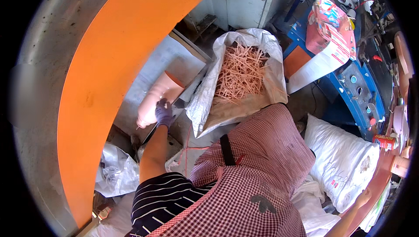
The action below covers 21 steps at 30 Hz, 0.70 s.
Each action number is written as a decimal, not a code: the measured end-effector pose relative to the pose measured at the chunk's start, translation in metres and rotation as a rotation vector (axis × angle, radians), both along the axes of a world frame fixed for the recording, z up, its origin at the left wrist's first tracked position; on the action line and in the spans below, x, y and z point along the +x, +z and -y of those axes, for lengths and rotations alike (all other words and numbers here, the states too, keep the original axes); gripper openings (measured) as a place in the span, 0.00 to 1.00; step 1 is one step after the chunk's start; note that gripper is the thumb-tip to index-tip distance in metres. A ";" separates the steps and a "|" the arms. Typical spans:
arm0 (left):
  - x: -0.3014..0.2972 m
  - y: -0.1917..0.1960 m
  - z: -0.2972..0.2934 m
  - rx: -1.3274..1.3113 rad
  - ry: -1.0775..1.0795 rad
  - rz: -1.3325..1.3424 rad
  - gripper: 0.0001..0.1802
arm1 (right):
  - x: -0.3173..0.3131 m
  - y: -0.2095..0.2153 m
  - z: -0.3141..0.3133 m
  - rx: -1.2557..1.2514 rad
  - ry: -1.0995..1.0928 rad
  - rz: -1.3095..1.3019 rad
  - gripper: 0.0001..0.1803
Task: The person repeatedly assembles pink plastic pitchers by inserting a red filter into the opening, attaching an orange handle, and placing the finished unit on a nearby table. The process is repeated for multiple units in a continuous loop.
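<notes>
My left hand (164, 113), in a purple glove, grips a pale pink rounded plastic piece (153, 99) and holds it against the grey metal bed of a machine (150, 73). My right hand (363, 197) is bare and far off at the lower right. It rests by the edge of a reddish bench (375, 184) with its fingers apart and nothing in it. A checked apron (253, 180) over a striped shirt fills the lower middle and hides what lies under it.
A big orange curved guard (100, 75) sweeps down the left. An open white sack (205, 97) of thin pinkish strips (242, 73) stands ahead. A white filled bag (345, 158) lies at the right, a blue machine (358, 88) behind it. Crumpled plastic (115, 171) sits at the lower left.
</notes>
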<state>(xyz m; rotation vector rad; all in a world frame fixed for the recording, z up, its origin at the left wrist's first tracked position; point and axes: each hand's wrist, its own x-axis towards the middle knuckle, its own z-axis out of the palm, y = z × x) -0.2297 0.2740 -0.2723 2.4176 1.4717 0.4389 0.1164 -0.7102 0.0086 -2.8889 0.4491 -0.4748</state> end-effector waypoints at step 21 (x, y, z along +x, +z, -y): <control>0.104 0.216 0.018 0.227 -0.458 -0.153 0.68 | 0.122 0.043 -0.464 0.012 1.057 0.183 0.15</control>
